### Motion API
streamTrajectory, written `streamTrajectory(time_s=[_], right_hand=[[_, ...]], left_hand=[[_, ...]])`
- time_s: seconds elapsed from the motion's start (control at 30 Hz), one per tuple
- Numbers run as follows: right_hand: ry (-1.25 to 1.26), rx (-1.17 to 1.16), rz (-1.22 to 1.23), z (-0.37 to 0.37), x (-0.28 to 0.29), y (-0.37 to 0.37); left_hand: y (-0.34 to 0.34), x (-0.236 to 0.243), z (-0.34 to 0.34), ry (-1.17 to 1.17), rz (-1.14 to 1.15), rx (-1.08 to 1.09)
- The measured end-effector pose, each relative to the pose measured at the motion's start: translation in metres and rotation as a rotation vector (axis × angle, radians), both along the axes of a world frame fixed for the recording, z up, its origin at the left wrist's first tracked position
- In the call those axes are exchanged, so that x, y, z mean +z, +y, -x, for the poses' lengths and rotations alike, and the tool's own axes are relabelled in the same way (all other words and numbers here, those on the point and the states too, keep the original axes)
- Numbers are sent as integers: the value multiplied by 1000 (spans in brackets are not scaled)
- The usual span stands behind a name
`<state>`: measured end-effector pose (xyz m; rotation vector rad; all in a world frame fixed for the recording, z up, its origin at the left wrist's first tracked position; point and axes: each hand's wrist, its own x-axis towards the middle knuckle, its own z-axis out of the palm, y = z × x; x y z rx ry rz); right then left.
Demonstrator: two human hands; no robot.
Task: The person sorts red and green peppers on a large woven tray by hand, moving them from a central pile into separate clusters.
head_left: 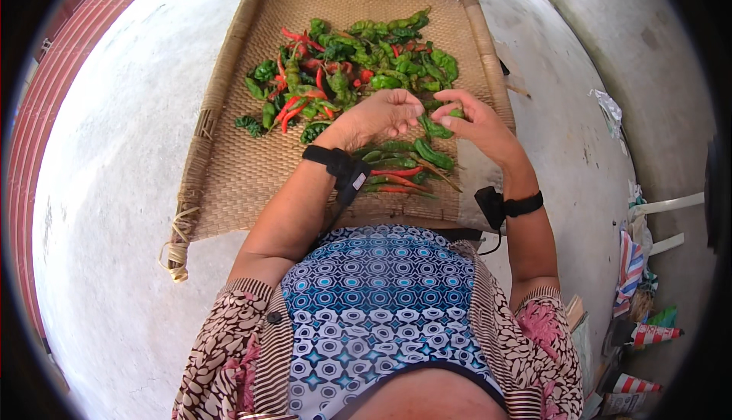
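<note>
Chillies cover the far half of a big woven tray (pixel 229 168) that lies flat on a pale concrete floor (pixel 114 191). The main heap (pixel 351 69) is mostly wrinkled green pods with some red ones mixed in, spread from the tray's left side across to its far right corner. A smaller bunch of long green and red chillies (pixel 400 170) lies at the tray's near edge, just in front of the person, well apart from the heap.

Both hands are held up over the middle of the tray, between the heap and the near bunch. The left hand (pixel 381 115) is curled, its fingertips drawn together and pinching at one end of a green chilli (pixel 436 128). The right hand (pixel 476 122) faces it, thumb and forefinger pressed on the other end of the same pod, the remaining fingers folded loosely behind. The chilli hangs between the two hands, curving down a little below them, above the tray and not touching it.

Each wrist carries a black strap with a small black device: the left strap (pixel 335 162) sits over the tray's near edge, the right one (pixel 507 206) is just past the tray's near right corner. The person wears a blue and white patterned top (pixel 381 305) with brown patterned sleeves.

Beyond the tray's right side, on the floor, lie a crumpled bit of white plastic (pixel 608 107) and, further towards the near right, a clutter of striped cloth and packets (pixel 637 298).
</note>
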<state>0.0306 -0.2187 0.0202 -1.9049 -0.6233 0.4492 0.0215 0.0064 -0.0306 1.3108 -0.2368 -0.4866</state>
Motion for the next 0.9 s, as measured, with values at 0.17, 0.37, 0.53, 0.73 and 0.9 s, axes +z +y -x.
streamTrajectory(time_s=[0.17, 0.37, 0.53, 0.73, 0.9], right_hand=[[-14, -58, 309, -14, 7, 7], [155, -108, 187, -33, 14, 17], [124, -79, 61, -51, 1, 15], [140, -325, -283, -42, 6, 20], [-71, 207, 436, -34, -25, -9]], left_hand=[[6, 1, -3, 40, 91, 174], [17, -4, -12, 34, 318, 258], [19, -1, -13, 21, 349, 256], [9, 23, 2, 11, 514, 523], [19, -3, -11, 55, 389, 412]])
